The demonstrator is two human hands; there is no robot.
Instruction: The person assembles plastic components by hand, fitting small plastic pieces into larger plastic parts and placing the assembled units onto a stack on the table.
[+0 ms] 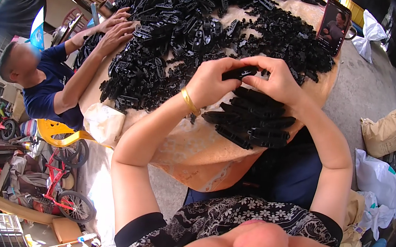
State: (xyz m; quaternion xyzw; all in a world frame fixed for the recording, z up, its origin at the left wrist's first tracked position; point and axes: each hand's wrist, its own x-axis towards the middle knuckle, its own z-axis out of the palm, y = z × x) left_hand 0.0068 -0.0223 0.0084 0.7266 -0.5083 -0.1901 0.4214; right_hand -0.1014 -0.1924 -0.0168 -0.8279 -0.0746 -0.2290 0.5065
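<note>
Above the near side of the table, my left hand (pixel 214 79) and my right hand (pixel 274 82) are both closed on one small black plastic part (pixel 239 73). Fingers and thumbs pinch it from either end, and they cover much of it. Just below my hands lies a small stack of long black plastic pieces (pixel 253 118) at the table's near edge. Beyond them spreads a large heap of loose black plastic parts (pixel 185 32), some long and some small and jagged.
An orange patterned cloth covers the table (pixel 179 148). A phone (pixel 333 27) stands upright at the far right. On the left, a person (pixel 46 78) has both hands at the heap. A white bag (pixel 103 123) sits at the left edge; paper sacks (pixel 387 131) stand right.
</note>
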